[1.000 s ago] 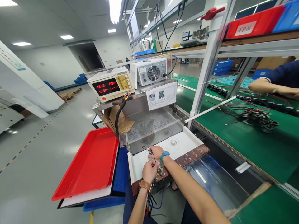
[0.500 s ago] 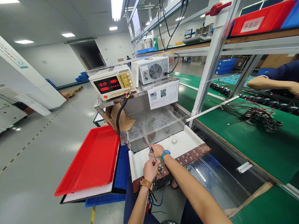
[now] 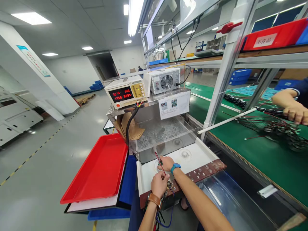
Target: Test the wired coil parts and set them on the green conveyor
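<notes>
My left hand (image 3: 159, 184), at the wrist with the brown strap, pinches the end of a thin red and black wire pair (image 3: 157, 156) over the brown terminal strip (image 3: 201, 172). Just beyond it, my right hand (image 3: 166, 163), with the blue watch, is closed around a small dark part (image 3: 160, 163); fingers hide most of it. The wires loop up from this part. Both hands are above the white tray (image 3: 192, 153). Near my left fingers, blue and dark leads (image 3: 172, 211) hang from the strip's front edge.
A power supply (image 3: 126, 93) with lit red digits and a grey fan-vented unit (image 3: 166, 81) stand on the metal stand ahead. A red tray (image 3: 98, 170) lies at left. On the green bench (image 3: 231, 144) at right are wired parts (image 3: 281, 130) and another person's hand (image 3: 297, 110).
The power supply's digits have gone from zeros to readings such as 1.45. My hands keep their grip while the view has shifted. The other person's hand has come over the wired parts.
</notes>
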The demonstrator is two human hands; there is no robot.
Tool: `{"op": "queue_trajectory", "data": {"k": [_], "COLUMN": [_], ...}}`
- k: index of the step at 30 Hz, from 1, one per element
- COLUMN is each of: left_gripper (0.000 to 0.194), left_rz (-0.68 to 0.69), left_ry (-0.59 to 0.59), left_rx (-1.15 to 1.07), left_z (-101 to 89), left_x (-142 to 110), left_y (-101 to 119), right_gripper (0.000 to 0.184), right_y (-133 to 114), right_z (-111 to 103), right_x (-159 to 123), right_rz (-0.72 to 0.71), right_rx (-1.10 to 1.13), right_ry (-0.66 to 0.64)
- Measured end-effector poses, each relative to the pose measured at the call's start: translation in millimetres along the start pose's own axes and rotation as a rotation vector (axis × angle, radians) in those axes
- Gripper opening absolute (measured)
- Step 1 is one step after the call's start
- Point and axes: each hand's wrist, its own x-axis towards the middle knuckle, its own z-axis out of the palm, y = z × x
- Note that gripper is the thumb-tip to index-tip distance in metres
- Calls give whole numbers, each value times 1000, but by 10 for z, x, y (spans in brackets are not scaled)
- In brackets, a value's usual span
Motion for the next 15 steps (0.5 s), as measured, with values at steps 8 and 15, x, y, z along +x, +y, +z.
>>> {"op": "queue_trajectory", "data": {"k": [8,15], "left_gripper": [20,17], "left_rz": [-27,-36], "left_ry": [28,21], "left_rx": [12,0], "left_z": [7,2], "left_x": [-19,-16], "left_y": [-4,-21], "right_gripper": [33,31], "right_y": [-28,-29], "right_z": [12,48], "right_x": [-7,14], "right_rz": [-8,-12], "right_rx": [-1,5], "right_ry": [16,27]}}
